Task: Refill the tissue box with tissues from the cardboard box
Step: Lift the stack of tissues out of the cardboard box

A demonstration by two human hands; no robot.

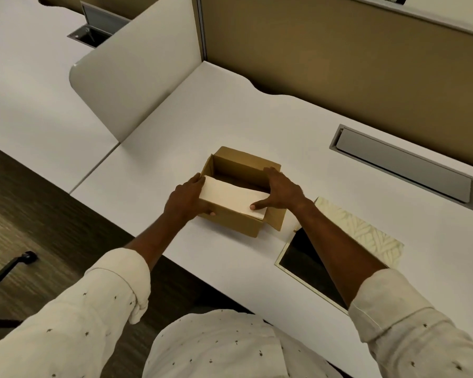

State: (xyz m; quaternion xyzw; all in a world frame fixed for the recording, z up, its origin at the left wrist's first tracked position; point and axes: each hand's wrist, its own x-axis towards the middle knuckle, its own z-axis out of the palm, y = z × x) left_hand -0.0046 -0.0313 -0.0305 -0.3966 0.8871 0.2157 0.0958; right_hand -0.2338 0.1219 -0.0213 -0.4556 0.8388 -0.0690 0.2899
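Observation:
An open brown cardboard box (238, 221) stands in the middle of the white desk (230, 118). A white stack of tissues (230, 196) lies across its near side, partly above the rim. My left hand (185, 199) grips the stack's left end, thumb against the box front. At the other end my right hand (280, 190) presses on the stack, thumb on top. The cream patterned tissue box (366, 236) lies on the desk to the right, its dark opening (303, 257) facing me, partly hidden by my right forearm.
A grey cable hatch (404, 166) is set in the desk at the back right. A white divider panel (137, 69) stands at the left, a tan partition wall (339, 50) behind. A chair base (8, 268) sits on the dark floor at the left.

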